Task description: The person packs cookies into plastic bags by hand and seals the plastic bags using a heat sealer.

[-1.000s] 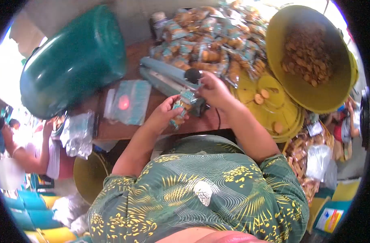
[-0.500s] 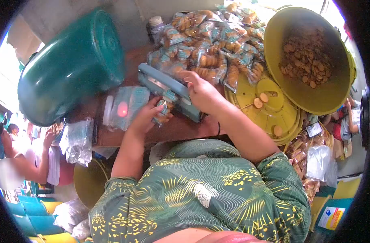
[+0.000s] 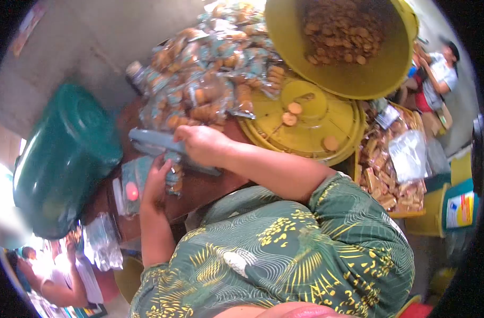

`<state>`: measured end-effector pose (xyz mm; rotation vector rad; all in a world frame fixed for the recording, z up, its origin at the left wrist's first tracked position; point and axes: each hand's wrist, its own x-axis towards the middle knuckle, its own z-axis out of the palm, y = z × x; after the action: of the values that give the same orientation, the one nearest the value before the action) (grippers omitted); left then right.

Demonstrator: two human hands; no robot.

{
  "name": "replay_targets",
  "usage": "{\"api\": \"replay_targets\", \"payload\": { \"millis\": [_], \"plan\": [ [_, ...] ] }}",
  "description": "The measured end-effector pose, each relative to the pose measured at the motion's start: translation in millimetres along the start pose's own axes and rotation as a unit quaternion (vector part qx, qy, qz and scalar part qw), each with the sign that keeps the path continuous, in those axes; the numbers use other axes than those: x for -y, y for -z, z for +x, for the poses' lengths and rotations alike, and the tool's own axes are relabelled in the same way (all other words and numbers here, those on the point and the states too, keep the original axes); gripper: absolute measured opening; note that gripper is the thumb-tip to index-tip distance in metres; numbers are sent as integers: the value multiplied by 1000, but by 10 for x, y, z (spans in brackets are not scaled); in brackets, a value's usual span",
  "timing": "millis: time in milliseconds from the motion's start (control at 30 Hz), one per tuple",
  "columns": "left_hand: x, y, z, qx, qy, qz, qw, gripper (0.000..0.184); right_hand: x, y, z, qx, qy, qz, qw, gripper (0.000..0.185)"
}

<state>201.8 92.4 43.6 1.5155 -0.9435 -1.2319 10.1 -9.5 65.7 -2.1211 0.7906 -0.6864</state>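
My left hand (image 3: 156, 185) grips a small clear-and-teal bag of round biscuits (image 3: 174, 180) at the front edge of a blue-grey bag sealer (image 3: 151, 139). The bag's upper end meets the sealer. On top of the sealer's arm, my right hand (image 3: 202, 144) is closed and presses down. Left of my left hand lie flat printed bags (image 3: 137, 172) with a pink round thing (image 3: 132, 191) on them. Behind the sealer rises a heap of filled biscuit bags (image 3: 205, 93).
A green barrel (image 3: 67, 159) stands at left. At right, a yellow tub (image 3: 284, 37) of loose biscuits tilts above a yellow lid (image 3: 258, 119) bearing several biscuits. Beyond is a crate (image 3: 396, 214) of packed goods. People (image 3: 438, 71) sit at far right; another person (image 3: 62, 286) is at lower left.
My view has turned to the right, so things appear shifted left. My right hand's fingers, more spread before, are now closed over the sealer's arm. My left hand still holds the bag.
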Motion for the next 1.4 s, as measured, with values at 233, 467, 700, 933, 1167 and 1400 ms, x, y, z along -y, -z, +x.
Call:
{"api": "replay_targets", "payload": {
  "millis": [233, 467, 700, 933, 1167, 1400],
  "plan": [
    [120, -77, -70, -18, -19, 76, 997, 48, 46, 54, -145, -53, 76, -2, 996, 27],
    [-932, -315, -808, 478, 4, 376, 794, 66, 151, 512, -831, -82, 170, 48, 981, 23],
    [-2085, -387, -600, -59, -472, 43, 879, 51, -262, 807, -1398, -73, 152, 36, 985, 26],
    [-808, 493, 26, -254, -332, 460, 783, 38, -784, 1282, -2354, -210, -66, -226, 949, 27],
    [530, 1073, 94, -253, -132, 686, 669, 34, -1081, 1293, -2575, -226, -119, -312, 915, 25],
    [355, 977, 47, -311, -107, 645, 690, 34, -1167, 1188, -2486, -219, -87, -365, 901, 18]
  ]
}}
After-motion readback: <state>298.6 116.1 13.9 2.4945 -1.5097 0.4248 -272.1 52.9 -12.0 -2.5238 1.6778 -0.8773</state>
